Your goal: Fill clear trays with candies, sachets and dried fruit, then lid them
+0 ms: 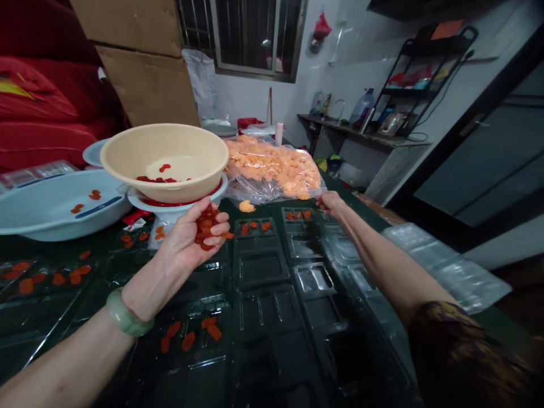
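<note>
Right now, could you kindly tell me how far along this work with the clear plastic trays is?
Done: the near clear tray holds red-orange slices in its compartments. In hand: the left hand cups a pile of slices, and the right hand is at the far tray. Left: the middle tray shows no slices, and the plastic bag of paler orange pieces looks full.

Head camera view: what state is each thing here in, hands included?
Left hand: cupped, holding red-orange pieces.
Right hand: outstretched, beside the plastic bag.
Beige basin: tilted, few red pieces inside.
Plastic bag: full of orange pieces.
Nearest clear tray: holding four or five pieces.
Pale blue basin: few pieces inside.
</note>
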`<action>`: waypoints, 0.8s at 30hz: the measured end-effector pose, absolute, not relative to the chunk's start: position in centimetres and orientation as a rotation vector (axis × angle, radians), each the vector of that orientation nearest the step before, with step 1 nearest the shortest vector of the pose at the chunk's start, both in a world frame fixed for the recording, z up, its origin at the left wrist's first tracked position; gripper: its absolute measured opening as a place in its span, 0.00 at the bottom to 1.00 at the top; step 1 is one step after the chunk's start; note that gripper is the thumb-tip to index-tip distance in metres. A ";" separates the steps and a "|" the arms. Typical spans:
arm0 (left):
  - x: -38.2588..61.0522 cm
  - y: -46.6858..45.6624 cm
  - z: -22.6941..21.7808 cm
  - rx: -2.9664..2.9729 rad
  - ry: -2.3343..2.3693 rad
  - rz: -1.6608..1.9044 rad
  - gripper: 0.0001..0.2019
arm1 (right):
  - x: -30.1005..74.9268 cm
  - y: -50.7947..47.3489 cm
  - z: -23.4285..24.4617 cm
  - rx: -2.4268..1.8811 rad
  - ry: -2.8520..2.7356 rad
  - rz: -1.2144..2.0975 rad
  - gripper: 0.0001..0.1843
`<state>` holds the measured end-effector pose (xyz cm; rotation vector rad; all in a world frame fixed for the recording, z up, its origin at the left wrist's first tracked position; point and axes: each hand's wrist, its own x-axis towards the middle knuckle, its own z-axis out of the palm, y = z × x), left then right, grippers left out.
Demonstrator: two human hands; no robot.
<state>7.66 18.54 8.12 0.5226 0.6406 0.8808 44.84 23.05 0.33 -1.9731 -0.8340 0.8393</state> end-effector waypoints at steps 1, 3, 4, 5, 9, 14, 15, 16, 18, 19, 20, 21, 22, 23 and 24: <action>7.6 18.5 8.2 0.525 0.650 0.870 0.12 | 45.4 22.5 0.9 -2.013 -0.797 0.836 0.18; 7.7 18.4 8.2 0.530 0.679 0.857 0.12 | 46.4 21.1 1.8 -2.090 -0.762 0.834 0.17; 7.7 18.3 8.2 0.534 0.694 0.851 0.12 | 46.8 20.4 2.2 -2.118 -0.763 0.833 0.16; 7.8 18.2 8.1 0.538 0.706 0.844 0.12 | 47.1 19.8 2.4 -2.144 -0.774 0.826 0.15; 8.3 17.8 7.8 0.570 0.705 0.811 0.12 | 47.3 18.3 2.2 -2.256 -0.901 0.734 0.12; 9.0 17.2 7.7 0.592 0.712 0.795 0.14 | 47.0 18.9 1.4 -2.386 -1.084 0.475 0.12; 9.0 17.2 7.7 0.592 0.713 0.795 0.14 | 47.0 19.1 1.3 -2.406 -1.108 0.429 0.13; 9.1 17.2 7.6 0.593 0.712 0.794 0.14 | 47.0 19.4 1.1 -2.424 -1.127 0.394 0.14; 9.1 17.2 7.5 0.593 0.715 0.788 0.14 | 47.2 19.7 0.8 -2.458 -1.145 0.356 0.15; 9.1 17.2 7.4 0.595 0.714 0.784 0.14 | 47.4 19.8 0.7 -2.470 -1.148 0.350 0.17; 9.2 17.2 7.4 0.597 0.713 0.783 0.13 | 47.6 19.9 0.6 -2.478 -1.148 0.349 0.18; 9.2 17.3 7.4 0.597 0.713 0.785 0.13 | 47.9 19.9 0.5 -2.480 -1.149 0.351 0.20; 9.2 17.3 7.4 0.595 0.718 0.789 0.13 | 48.3 19.8 0.5 -2.476 -1.152 0.354 0.21; 9.2 17.2 7.5 0.591 0.728 0.794 0.13 | 48.6 19.6 0.5 -2.469 -1.155 0.356 0.21; 9.2 17.2 7.5 0.586 0.736 0.798 0.13 | 49.0 19.3 0.6 -2.460 -1.158 0.357 0.20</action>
